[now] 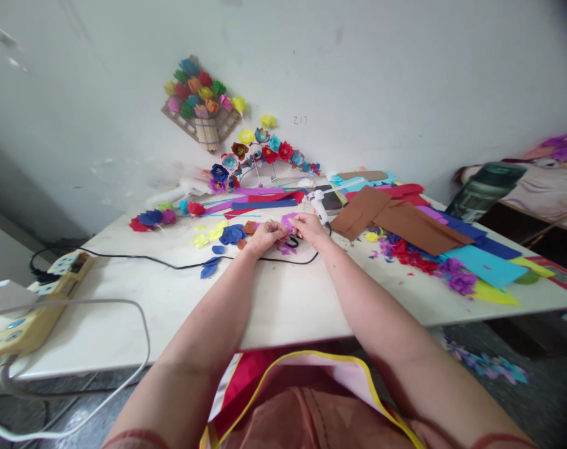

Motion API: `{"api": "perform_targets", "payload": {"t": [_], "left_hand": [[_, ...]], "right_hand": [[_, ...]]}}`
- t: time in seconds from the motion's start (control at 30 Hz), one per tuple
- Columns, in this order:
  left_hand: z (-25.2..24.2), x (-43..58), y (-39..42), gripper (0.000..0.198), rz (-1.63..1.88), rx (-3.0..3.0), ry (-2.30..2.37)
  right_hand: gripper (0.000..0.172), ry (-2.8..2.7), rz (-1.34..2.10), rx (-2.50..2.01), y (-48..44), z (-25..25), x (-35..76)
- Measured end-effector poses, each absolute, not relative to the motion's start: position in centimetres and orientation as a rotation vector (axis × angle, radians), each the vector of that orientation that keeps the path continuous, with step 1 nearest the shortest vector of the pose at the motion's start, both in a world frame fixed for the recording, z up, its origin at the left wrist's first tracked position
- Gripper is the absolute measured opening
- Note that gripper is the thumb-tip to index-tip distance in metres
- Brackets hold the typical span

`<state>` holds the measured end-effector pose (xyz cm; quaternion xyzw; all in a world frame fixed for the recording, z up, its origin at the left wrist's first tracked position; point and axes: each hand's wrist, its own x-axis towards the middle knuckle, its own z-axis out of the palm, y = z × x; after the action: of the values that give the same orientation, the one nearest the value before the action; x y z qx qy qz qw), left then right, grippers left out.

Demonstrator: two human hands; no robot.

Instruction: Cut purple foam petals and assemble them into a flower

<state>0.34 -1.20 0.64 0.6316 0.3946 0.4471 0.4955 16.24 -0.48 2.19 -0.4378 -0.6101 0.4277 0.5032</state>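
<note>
Over the middle of the table, my left hand (267, 236) and my right hand (308, 227) are close together, fingertips pinched on a small purple paper petal (288, 219). Black scissor handles (292, 241) show just below the fingers; the blades cannot be made out. More purple paper pieces (286, 249) lie under the hands. Left of my left hand are loose blue petals (232, 234), yellow petals (217, 230) and a brown petal (249, 227). Behind my right hand stands a white glue gun (318, 203) with a glue stick in it.
A black cord (171, 267) crosses the table from a power strip (35, 318). At right are brown paper sheets (395, 218), red scraps (412, 254) and a dark green bottle (485, 190). Finished paper flowers (286, 150) stand at the back; a flower basket (207, 134) hangs on the wall.
</note>
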Motion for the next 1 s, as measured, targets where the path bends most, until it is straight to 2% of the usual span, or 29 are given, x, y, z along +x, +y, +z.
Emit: {"api": "perform_targets", "payload": {"t": [0.23, 0.5, 0.67, 1.0], "left_hand": [[0.5, 0.2, -1.1, 0.038, 1.072, 1.569, 0.979], [0.8, 0.3, -1.0, 0.039, 1.264, 1.508, 0.977], [1.3, 0.5, -1.4, 0.035, 1.312, 1.39, 0.991], [1.2, 0.4, -1.4, 0.033, 1.311, 1.282, 0.961]], "right_hand": [[0.021, -1.609, 0.923, -1.037, -0.6, 2.0, 16.3], [0.034, -1.41, 1.203, -1.036, -0.8, 2.3, 16.3], [0.03, -1.426, 1.393, -0.94, -0.6, 2.0, 16.4], [0.021, -1.437, 1.403, -0.871, -0.4, 1.8, 16.3]]}}
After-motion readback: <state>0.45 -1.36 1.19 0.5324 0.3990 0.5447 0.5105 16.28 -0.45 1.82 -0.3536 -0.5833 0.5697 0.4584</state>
